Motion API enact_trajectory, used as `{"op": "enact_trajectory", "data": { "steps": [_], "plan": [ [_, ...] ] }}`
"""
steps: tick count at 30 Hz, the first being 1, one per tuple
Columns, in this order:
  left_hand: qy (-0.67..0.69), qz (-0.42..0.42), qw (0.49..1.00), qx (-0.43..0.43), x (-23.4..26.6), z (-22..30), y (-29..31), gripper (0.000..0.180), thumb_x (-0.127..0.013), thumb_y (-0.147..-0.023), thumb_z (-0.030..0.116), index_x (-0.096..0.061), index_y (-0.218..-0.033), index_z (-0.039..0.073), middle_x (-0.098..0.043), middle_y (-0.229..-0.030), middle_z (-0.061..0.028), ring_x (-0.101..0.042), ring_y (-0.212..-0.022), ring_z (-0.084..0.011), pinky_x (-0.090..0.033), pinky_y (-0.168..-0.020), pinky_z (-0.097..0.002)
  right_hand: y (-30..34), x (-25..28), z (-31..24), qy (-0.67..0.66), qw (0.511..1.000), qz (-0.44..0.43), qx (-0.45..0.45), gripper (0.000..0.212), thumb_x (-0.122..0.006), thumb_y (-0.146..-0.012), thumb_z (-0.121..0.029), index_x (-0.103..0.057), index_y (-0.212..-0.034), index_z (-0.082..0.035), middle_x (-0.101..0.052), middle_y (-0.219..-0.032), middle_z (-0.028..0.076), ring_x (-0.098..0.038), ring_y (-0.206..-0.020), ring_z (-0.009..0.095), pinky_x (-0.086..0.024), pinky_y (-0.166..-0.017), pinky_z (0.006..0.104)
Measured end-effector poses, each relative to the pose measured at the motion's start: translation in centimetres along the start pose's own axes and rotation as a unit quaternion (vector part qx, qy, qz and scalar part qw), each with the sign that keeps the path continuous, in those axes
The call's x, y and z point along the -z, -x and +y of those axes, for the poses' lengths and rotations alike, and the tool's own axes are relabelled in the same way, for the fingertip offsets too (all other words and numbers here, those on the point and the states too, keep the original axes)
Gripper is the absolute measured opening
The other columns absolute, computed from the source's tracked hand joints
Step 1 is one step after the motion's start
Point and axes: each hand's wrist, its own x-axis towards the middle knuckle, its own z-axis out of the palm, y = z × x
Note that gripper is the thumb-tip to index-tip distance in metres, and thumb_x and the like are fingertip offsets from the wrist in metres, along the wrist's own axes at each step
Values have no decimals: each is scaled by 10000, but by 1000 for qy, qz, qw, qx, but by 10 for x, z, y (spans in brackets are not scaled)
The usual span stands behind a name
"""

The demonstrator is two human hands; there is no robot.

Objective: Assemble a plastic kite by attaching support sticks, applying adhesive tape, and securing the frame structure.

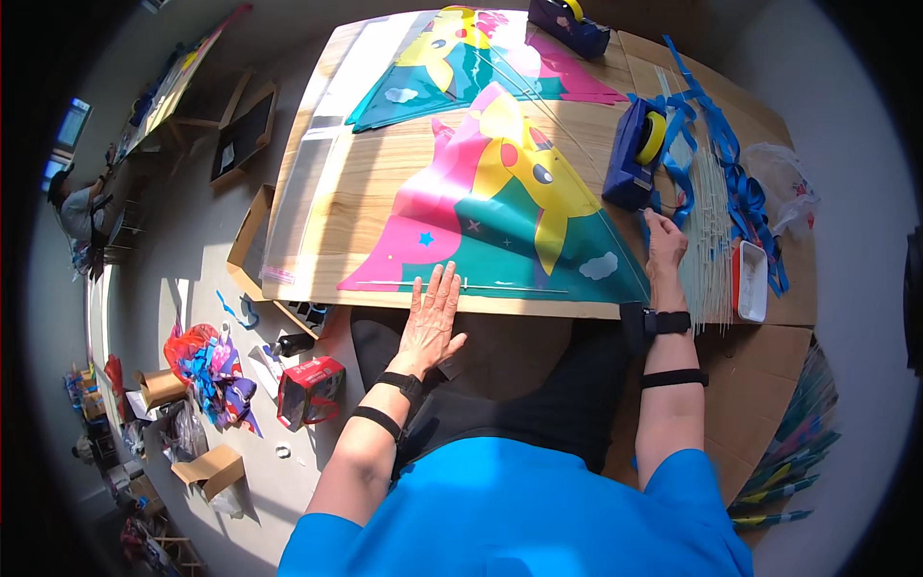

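Observation:
A triangular kite sail [490,226] in pink, yellow and green, printed with a cartoon figure, lies on the wooden table in front of me. My left hand [436,313] rests flat on its near edge, fingers stretched out. Under those fingers a thin white rod [514,288] runs along the edge. My right hand [665,240] is closed in a pinch just in front of a dark blue tape dispenser [627,159] with a yellow core. What its fingertips hold, if anything, is too small to make out.
Beyond lie more printed sails [413,91] and a second tape dispenser [567,29]. At the right are a bundle of thin rods [710,231], blue ribbon [745,192], a red-and-white tray [751,279] and a plastic bag [784,183]. Cardboard boxes [212,469] stand on the left floor; a person [82,212] works farther off.

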Motion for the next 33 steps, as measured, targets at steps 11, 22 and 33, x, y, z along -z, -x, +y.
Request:
{"op": "enact_trajectory", "data": {
  "steps": [11,22,33],
  "plan": [
    [5,213,977,15,-27,10,22,653,-701,-769,209,-435,-1357,109,-425,-1392,-48,-360,-1316,-248,-245,-1094,-429,199,-75,-23,-59,888,-386,-244,170,-713,-865,-191,-698,-931,-36,-546,-643,-39,-429,-495,14,-297,-426,170],
    [-61,176,982,38,-28,14,21,665,-695,-754,205,-423,-1358,137,-441,-1370,-10,-383,-1288,-232,-199,-1108,-470,213,-105,-10,19,902,-382,-199,188,-719,-850,-185,-721,-894,-3,-602,-679,-22,-478,-575,41,-374,-511,204],
    [-38,172,984,38,-29,14,20,711,-695,-724,162,-403,-1372,156,-449,-1348,-11,-388,-1282,-233,-170,-1111,-496,220,-110,2,24,918,-370,-139,168,-710,-849,-146,-721,-918,7,-598,-658,-26,-482,-562,34,-370,-496,204]
  ]
}}
